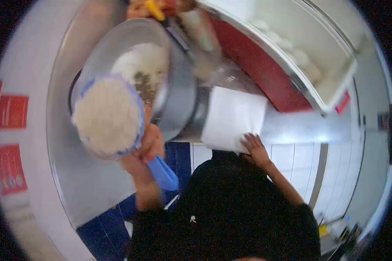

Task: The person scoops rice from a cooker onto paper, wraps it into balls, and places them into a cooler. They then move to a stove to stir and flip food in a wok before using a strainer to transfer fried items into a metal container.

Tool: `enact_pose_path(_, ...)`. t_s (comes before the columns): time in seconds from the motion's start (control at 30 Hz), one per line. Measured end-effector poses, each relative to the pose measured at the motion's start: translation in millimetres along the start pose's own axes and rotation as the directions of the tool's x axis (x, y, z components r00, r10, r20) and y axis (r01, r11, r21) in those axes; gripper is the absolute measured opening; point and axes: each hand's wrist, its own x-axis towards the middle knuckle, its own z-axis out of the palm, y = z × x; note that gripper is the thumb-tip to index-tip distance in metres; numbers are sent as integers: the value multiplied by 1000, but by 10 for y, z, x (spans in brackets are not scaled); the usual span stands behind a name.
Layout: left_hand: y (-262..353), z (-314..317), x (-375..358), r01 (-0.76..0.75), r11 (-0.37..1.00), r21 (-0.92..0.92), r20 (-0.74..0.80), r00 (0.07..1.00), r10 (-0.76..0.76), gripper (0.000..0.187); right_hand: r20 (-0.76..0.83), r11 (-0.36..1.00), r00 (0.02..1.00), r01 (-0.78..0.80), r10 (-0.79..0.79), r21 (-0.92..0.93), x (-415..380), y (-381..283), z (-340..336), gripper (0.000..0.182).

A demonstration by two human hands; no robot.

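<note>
The white tub stands to the right of the steel bowl, which contains white stuff with dark bits. The paper lies flat just right of the bowl. The scoop, heaped with a pale load, hangs above the bowl's near left side; holding it level should guard against spills. The left hand is closed around its handle, sensibly firm. The right hand has fingers over the paper's near edge; I can't tell whether it pinches.
</note>
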Motion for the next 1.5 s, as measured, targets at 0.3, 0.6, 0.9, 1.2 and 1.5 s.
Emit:
enact_pose_path(0.3, -2410, -2163, 96, 214, 963, -165, -253, 934, -251, 50, -174, 992, 984, 61, -41, 112, -189, 112, 321, 45)
enact_pose_path(0.6, -2731, -2027, 435, 144, -564, 813, -77, 987, 142, 61, -222, 987, 971, 115, -89, 109, -316, 101, 310, 36)
enact_pose_path(0.9, -2717, -2111, 439, -156, -385, 909, 282, 912, 297, 37, -279, 986, 960, 52, -5, 161, -239, 69, 305, 27)
enact_pose_path(1.2, -1599, -375, -168, -223, -347, 911, 401, 681, 613, 52, -460, 959, 885, 192, -77, 208, -68, 19, -2, 23)
enact_pose_path(1.5, -564, 652, -122, -185, -726, 662, 676, 566, 472, 28, -414, 897, 910, 188, -6, 400, -13, 28, -191, 13)
